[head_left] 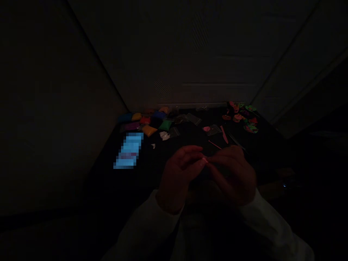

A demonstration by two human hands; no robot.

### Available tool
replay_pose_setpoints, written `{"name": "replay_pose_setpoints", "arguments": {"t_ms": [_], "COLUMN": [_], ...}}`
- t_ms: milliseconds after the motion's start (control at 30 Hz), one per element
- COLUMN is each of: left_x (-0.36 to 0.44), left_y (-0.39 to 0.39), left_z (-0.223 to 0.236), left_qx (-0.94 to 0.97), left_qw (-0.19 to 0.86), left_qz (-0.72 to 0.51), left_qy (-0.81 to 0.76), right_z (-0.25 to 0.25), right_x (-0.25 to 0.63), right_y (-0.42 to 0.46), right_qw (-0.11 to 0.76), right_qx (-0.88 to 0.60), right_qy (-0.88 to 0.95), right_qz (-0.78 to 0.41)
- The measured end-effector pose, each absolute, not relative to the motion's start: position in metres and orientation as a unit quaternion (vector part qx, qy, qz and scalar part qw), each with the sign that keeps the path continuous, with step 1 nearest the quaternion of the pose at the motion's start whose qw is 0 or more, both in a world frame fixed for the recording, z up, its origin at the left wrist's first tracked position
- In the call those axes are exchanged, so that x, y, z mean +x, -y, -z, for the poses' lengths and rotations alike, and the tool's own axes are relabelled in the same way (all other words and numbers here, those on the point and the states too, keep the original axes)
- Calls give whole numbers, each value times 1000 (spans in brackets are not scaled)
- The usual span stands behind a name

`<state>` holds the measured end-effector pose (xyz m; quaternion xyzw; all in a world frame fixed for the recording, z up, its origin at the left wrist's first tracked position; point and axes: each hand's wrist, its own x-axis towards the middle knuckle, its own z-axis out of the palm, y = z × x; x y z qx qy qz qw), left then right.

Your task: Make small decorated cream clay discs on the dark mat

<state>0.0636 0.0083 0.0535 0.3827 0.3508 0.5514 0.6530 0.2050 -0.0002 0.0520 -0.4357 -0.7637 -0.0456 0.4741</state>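
Observation:
Both hands meet over the dark table, fingertips nearly together. A small pale pink piece of modelling clay is pinched between the thumb and fingers of my left hand. From the other side, the fingertips of my right hand press on the same piece. Just beyond them lie a thin pink stick and a pink clay knife. A clear bag with a pink lump rests behind these. The light is very dim, so the clay's shape is hard to make out.
A glowing phone, its screen blurred, lies on the left. Several bags of coloured clay, among them a green bag and an orange bag, lie behind it. Colourful clay flowers stand at the back right. White scraps lie mid-table.

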Motion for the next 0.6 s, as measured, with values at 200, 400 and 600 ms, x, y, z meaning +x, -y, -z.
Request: {"name": "replay_pose_setpoints", "arguments": {"t_ms": [200,400,600], "left_x": [63,61,62], "left_y": [-9,-10,-11], "left_z": [-53,-53,-53], "left_qx": [396,396,376], "left_qw": [651,652,676], "left_qz": [-548,-545,-556], "left_qy": [-345,-347,-304], "right_z": [-52,-51,-51], "right_x": [206,207,205], "right_y": [-1,-2,-2], "right_qw": [470,471,494], "right_qx": [-423,-422,-430], "right_qy": [773,773,756], "right_qz": [45,51,-4]}}
